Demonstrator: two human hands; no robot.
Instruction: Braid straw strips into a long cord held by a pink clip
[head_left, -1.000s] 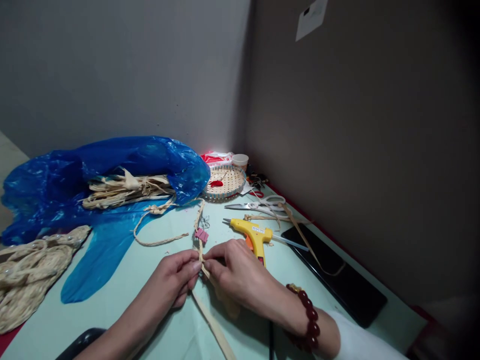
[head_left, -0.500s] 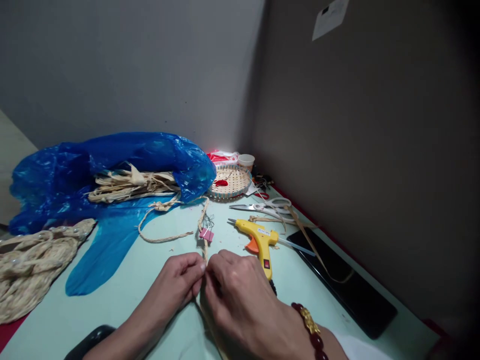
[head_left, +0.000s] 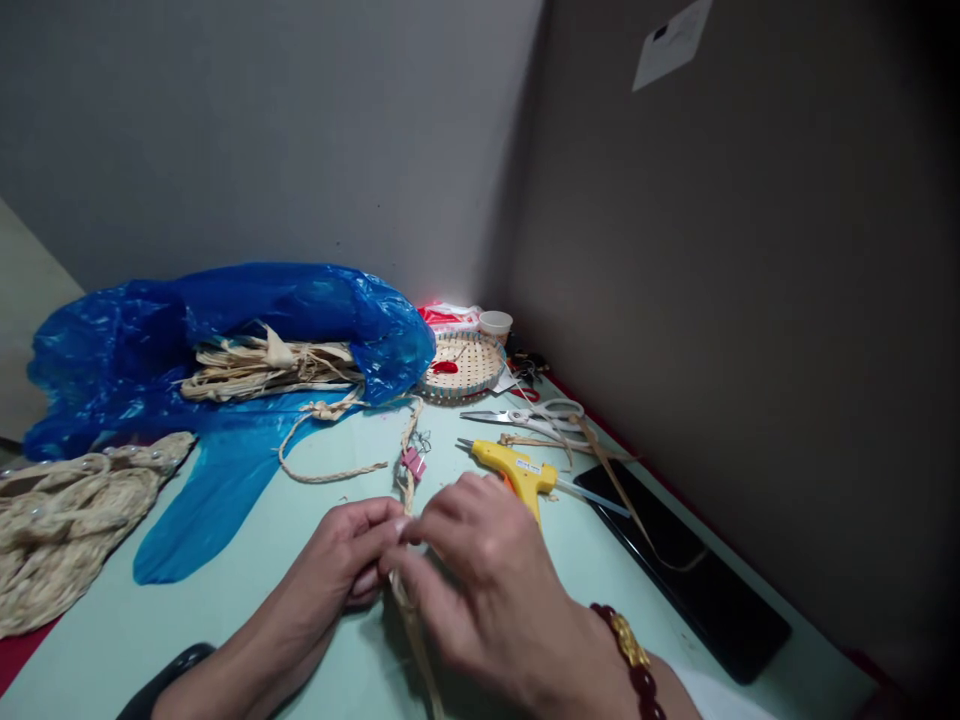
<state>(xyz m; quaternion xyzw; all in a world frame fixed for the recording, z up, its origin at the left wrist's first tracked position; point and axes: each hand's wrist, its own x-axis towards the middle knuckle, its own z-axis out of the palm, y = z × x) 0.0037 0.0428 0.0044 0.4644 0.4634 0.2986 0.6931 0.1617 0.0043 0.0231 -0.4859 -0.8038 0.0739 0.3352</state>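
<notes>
A thin straw braid (head_left: 409,497) runs toward me over the table, with a pink binder clip (head_left: 412,464) on it. My left hand (head_left: 358,550) is closed, its thumb and fingers pinching the braid below the clip. Against it, my right hand (head_left: 487,580) works at the same spot with bent fingers around the straw; the exact grip is partly hidden. Unbraided straw strands (head_left: 421,655) trail from under the hands toward the front edge. A yellow glue gun (head_left: 517,465) lies just beyond my right hand, its handle partly covered.
Behind lies a blue plastic bag (head_left: 300,290) with a straw bundle (head_left: 277,360). A woven straw piece (head_left: 67,530) is at left. White-handled scissors (head_left: 532,412), a shallow woven basket (head_left: 472,365), a paper cup (head_left: 496,325) and a black phone-like slab (head_left: 697,590) line the right side.
My right hand has lifted and turned slightly, its thumb now spread lower from the fingers. The clip has tilted a little. My left hand keeps its pinch.
</notes>
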